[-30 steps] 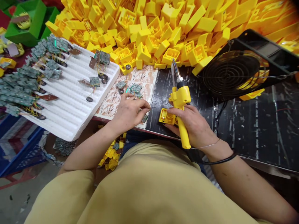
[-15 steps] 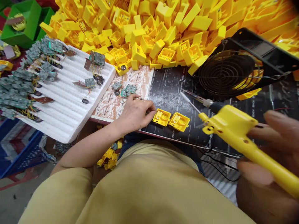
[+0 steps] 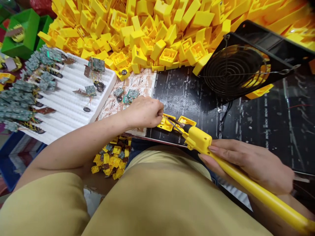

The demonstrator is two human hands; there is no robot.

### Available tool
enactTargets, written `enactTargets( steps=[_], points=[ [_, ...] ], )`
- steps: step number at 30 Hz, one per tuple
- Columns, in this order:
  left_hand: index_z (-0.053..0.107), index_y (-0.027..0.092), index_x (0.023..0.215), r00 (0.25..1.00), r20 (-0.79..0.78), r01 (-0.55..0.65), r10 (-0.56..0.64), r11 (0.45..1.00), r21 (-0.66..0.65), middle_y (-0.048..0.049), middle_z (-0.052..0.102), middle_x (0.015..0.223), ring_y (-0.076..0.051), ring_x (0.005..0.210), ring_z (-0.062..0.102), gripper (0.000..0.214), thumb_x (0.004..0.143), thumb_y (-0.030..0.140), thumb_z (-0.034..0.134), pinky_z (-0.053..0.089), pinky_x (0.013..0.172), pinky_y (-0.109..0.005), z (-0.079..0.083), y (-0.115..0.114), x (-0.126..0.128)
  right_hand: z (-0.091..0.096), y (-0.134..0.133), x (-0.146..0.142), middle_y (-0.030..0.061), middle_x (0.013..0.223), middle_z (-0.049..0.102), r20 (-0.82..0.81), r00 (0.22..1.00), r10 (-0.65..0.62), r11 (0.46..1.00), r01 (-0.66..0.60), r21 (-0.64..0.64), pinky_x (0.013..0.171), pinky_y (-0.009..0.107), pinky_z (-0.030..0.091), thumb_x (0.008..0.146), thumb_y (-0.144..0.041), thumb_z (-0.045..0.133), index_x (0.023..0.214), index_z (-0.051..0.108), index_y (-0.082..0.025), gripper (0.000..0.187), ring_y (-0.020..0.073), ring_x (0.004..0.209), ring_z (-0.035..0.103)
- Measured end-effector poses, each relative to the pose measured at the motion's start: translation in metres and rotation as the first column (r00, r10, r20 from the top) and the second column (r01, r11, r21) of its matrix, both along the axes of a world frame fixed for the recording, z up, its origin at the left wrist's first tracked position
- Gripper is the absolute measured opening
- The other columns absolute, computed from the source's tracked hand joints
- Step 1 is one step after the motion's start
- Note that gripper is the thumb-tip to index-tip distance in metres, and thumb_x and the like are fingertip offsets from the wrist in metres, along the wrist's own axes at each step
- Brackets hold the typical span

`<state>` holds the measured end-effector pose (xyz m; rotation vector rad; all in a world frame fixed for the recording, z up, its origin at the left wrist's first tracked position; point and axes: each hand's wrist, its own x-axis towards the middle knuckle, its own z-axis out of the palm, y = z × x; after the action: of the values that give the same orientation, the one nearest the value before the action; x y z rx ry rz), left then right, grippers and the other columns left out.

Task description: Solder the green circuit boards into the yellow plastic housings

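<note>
Left hand (image 3: 144, 113) low at the middle of the worktop, back of the hand up, fingers (image 3: 159, 113) curled down to the left one of two yellow plastic housings (image 3: 165, 124); fingertips hidden behind the hand, so grip or mere touch impossible to tell. Right hand (image 3: 248, 162) out at near right, fingers closed around the long yellow handle of a soldering iron (image 3: 200, 139), thin metal tip slanting left and far over the housings, right at their meeting edges. Second housing (image 3: 188, 120) just beside the first, partly behind the iron's yellow body.

Beneath both, a black printed mat (image 3: 189, 88). At far right, a black fan (image 3: 232, 70) with a wire guard, tilted on the mat. Along the whole far side, a huge heap of yellow housings (image 3: 157, 32). At left, a white foam tray (image 3: 71, 95) carrying rows of green circuit boards (image 3: 95, 64) with wires. Between tray and mat, a patterned paper sheet (image 3: 145, 82) under a few small boards (image 3: 133, 94). Farther left, a green bin (image 3: 21, 34). Below the worktop's near edge, loose yellow parts (image 3: 110, 160), half blocked by the left forearm (image 3: 73, 147).
</note>
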<state>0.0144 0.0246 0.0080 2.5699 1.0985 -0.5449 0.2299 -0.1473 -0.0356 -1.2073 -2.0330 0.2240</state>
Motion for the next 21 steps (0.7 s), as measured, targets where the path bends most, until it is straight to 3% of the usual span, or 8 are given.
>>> enactTargets(
  steps=[8, 15, 19, 21],
  points=[
    [0.075, 0.021, 0.083, 1.0, -0.021, 0.006, -0.006, 1.0, 0.003, -0.0019, 0.073, 0.075, -0.019, 0.074, 0.066, 0.018, 0.08, 0.022, 0.058, 0.037, 0.064, -0.029, 0.003, 0.003, 0.004, 0.013, 0.015, -0.004, 0.0019, 0.08, 0.072, 0.076, 0.995, 0.069, 0.989, -0.078, 0.123, 0.077, 0.017, 0.061, 0.095, -0.019, 0.07, 0.094, 0.062, -0.017, 0.008, 0.0113, 0.073, 0.071],
    [0.075, 0.021, 0.08, 1.0, -0.017, 0.003, -0.003, 1.0, 0.009, -0.0019, 0.07, 0.071, -0.018, 0.071, 0.064, 0.016, 0.079, 0.02, 0.059, 0.041, 0.066, -0.029, 0.001, 0.004, 0.006, 0.019, -0.007, 0.011, 0.001, 0.087, 0.072, -0.001, 0.997, -0.083, 0.992, 0.082, -0.094, 0.075, 0.022, 0.059, 0.104, -0.033, 0.056, 0.099, 0.066, -0.024, 0.014, 0.0122, 0.077, 0.07],
    [0.076, 0.021, 0.079, 1.0, -0.009, 0.007, -0.007, 1.0, 0.019, -0.0013, 0.07, 0.07, -0.018, 0.068, 0.064, 0.016, 0.078, 0.02, 0.06, 0.043, 0.068, -0.029, -0.001, 0.005, 0.006, 0.007, -0.01, 0.014, 0.0011, 0.089, 0.072, 0.01, 0.996, -0.09, 0.993, 0.09, -0.074, 0.074, 0.022, 0.06, 0.103, -0.031, 0.056, 0.104, 0.065, -0.025, 0.011, 0.0123, 0.075, 0.071],
    [0.075, 0.021, 0.078, 1.0, -0.013, 0.018, -0.017, 0.999, 0.038, -0.0013, 0.069, 0.068, -0.018, 0.068, 0.064, 0.015, 0.077, 0.019, 0.06, 0.043, 0.068, -0.029, 0.0, 0.004, 0.007, 0.001, -0.009, 0.017, 0.0005, 0.094, 0.074, 0.052, 0.992, -0.115, 0.992, 0.117, -0.05, 0.069, 0.022, 0.061, 0.099, -0.031, 0.064, 0.109, 0.064, -0.025, 0.011, 0.013, 0.077, 0.072]
  ],
)
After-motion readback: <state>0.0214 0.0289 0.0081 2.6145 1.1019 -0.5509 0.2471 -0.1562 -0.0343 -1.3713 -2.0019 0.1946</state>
